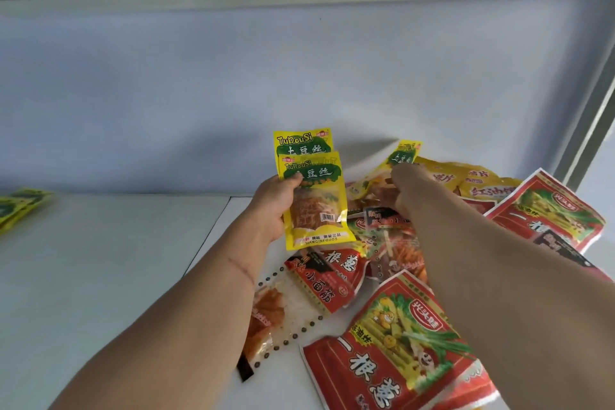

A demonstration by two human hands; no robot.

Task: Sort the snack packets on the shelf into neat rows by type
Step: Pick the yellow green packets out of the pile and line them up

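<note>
Yellow potato-shred packets [312, 196], two stacked, sit pinched in the left hand [276, 206] above the shelf [109, 260]. Right hand [407, 190] pinches a third [401, 158] from the right-side pile [382, 263]; slick film could slip, or drag neighbours off the front edge.

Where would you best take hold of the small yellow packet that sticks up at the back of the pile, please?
Pinch the yellow packet by its raised upper end, coming from the near side, probably. That end tilts up clear of the pile, while its lower part is buried among other packets. The right hand already reaches it there; the left hand holds two matching packets.
</note>
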